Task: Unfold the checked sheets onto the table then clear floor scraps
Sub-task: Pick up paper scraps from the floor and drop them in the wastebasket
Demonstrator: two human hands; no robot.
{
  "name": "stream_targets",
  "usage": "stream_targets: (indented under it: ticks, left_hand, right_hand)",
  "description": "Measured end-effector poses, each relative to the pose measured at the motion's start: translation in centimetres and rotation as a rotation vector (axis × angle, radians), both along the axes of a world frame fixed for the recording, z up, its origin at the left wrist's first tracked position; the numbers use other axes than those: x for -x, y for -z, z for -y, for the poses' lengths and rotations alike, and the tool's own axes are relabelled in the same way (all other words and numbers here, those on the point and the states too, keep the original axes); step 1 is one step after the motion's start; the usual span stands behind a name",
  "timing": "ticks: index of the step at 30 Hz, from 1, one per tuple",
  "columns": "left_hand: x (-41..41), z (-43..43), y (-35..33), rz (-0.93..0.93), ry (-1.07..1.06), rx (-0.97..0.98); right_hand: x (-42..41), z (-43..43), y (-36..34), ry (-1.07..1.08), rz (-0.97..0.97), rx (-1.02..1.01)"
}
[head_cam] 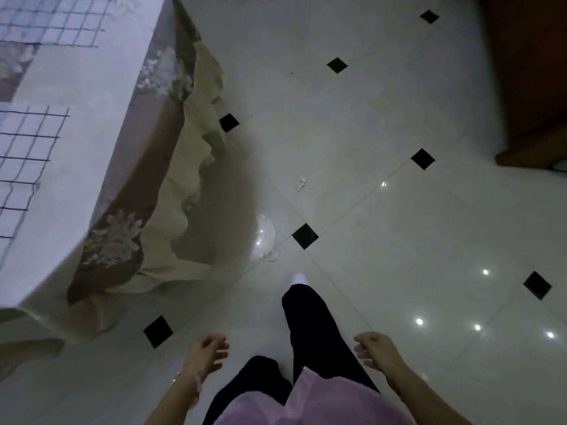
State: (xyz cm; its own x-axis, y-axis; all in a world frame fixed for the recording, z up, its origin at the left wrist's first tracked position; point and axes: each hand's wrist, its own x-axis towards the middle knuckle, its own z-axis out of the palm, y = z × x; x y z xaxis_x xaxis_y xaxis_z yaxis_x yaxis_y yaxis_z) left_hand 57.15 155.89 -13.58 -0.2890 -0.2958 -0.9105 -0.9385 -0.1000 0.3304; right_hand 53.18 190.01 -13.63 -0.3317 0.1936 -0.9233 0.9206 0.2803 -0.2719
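Now, the checked sheets (pixel 27 154) lie spread on the bench (pixel 86 96) at the far left, one nearer and one farther, so the step in hand looks to be the floor. The scrap that matters is the small white crumpled piece (pixel 302 183) on the pale floor (pixel 383 118), ahead of you and to the right of the bench's hanging cloth (pixel 147 167). Nearer you, at the edge of the cloth's shadow, sits a clear round thing (pixel 263 237), perhaps a balloon; I cannot tell whether it counts as scrap.

Your left hand (pixel 208 352) and right hand (pixel 376 348) hang low on either side of your legs, fingers loosely curled, holding nothing.

To do this well, step up until the white piece is just beside your foot, bend at the knees, and pinch it with your fingertips rather than sweeping at it. The tile looks glossy, and a light piece may skid. Check the tiny dark speck (pixel 292 73) farther off too, and look under the draped cloth, where the shadow could hide more.
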Motion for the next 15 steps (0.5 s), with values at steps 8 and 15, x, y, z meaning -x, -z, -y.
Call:
stream_targets:
  ticks: [8, 15]
  left_hand:
    - [3.1, -0.9, 5.1, 0.311, -0.089, -0.103]
    - [15.2, -2.5, 20.4, 0.188, 0.053, -0.066]
  right_hand:
    - [19.1, 2.1, 6.9, -0.126, -0.121, 0.05]
    - [30.7, 5.0, 21.2, -0.154, -0.172, 0.118]
